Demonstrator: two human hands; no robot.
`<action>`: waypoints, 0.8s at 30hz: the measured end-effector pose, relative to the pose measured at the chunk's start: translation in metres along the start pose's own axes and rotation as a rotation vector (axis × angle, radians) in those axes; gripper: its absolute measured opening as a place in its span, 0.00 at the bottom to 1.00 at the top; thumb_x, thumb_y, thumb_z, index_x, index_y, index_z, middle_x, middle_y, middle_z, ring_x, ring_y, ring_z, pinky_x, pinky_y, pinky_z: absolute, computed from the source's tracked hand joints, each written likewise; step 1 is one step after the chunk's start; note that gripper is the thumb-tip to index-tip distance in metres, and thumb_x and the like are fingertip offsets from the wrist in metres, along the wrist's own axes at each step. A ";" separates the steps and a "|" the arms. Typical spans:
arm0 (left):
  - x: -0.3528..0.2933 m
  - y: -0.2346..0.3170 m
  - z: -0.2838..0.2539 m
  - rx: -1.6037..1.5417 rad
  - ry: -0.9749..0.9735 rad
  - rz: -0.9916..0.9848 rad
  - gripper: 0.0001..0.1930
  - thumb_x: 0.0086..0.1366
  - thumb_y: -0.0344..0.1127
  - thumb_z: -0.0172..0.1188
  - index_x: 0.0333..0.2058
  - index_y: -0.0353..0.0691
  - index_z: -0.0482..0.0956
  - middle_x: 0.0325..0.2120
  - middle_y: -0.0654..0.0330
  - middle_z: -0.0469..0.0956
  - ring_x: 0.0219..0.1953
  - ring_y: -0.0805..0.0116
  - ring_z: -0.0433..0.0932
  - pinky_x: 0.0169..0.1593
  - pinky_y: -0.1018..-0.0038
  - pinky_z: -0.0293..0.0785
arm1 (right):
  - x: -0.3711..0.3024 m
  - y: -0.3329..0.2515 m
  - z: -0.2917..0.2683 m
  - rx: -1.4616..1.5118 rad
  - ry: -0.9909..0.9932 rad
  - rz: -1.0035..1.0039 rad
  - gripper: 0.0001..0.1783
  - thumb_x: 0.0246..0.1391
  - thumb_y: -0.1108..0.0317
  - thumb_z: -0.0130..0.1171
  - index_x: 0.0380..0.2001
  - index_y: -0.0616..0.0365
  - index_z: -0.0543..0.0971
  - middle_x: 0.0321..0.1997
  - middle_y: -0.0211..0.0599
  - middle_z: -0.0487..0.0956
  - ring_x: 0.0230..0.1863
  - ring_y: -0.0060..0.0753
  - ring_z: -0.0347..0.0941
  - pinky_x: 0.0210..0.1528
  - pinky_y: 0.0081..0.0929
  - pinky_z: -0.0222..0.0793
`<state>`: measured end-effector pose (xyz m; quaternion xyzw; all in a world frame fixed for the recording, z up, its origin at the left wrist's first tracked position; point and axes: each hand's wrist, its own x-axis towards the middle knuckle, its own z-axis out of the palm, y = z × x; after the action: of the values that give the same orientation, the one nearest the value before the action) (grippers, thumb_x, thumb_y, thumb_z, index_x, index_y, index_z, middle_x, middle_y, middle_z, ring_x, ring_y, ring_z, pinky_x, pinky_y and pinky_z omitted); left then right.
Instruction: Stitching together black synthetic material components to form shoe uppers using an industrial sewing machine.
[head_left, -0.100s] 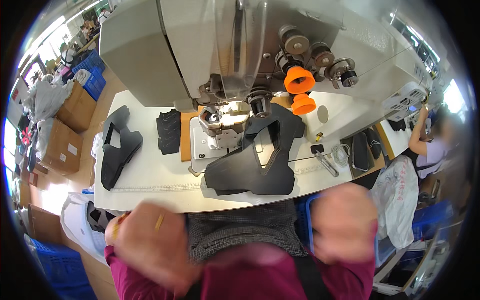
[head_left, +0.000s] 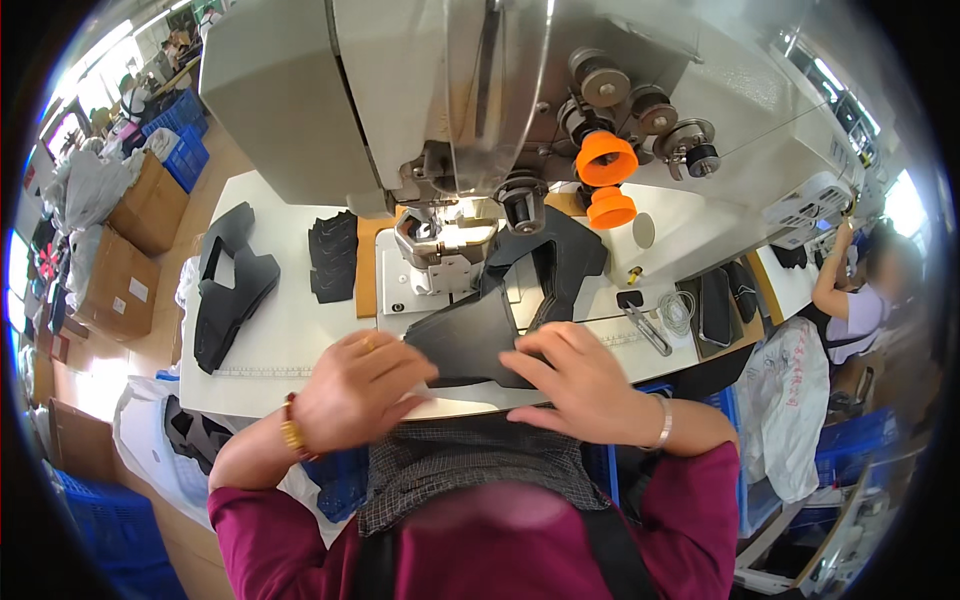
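A stack of black, shoe-upper-shaped pieces lies on the white table in front of the sewing machine head, its far part reaching beside the needle area. My left hand, with a ring and a yellow bracelet, hovers at the stack's near left edge. Its fingers are bent and slightly blurred, with the thumb apart and nothing seen in them. My right hand is at the near right edge, fingers spread, fingertips over the black material. Whether either hand touches it I cannot tell.
Another black cut piece lies at the table's left, with small black pieces stacked nearer the machine. Thread snips and a coil of clear cord lie at right. Orange thread cones hang above. A person sits far right.
Both hands have moved up and inward from over my lap to the near edge of the black pieces. The view has shifted slightly; the pieces look unmoved.
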<state>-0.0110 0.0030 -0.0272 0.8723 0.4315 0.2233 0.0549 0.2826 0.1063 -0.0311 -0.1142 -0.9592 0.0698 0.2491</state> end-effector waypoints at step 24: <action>0.040 -0.008 0.048 -0.075 -0.076 -0.302 0.33 0.55 0.37 0.73 0.59 0.41 0.73 0.47 0.49 0.69 0.46 0.51 0.76 0.50 0.64 0.76 | 0.031 -0.037 -0.166 -0.048 0.350 -0.531 0.11 0.60 0.63 0.62 0.46 0.38 0.82 0.38 0.19 0.77 0.36 0.24 0.75 0.47 0.34 0.68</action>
<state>0.0258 0.0436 -0.0589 0.8026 0.5468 0.1954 0.1364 0.3313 0.0918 0.1345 0.1238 -0.8995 -0.0410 0.4170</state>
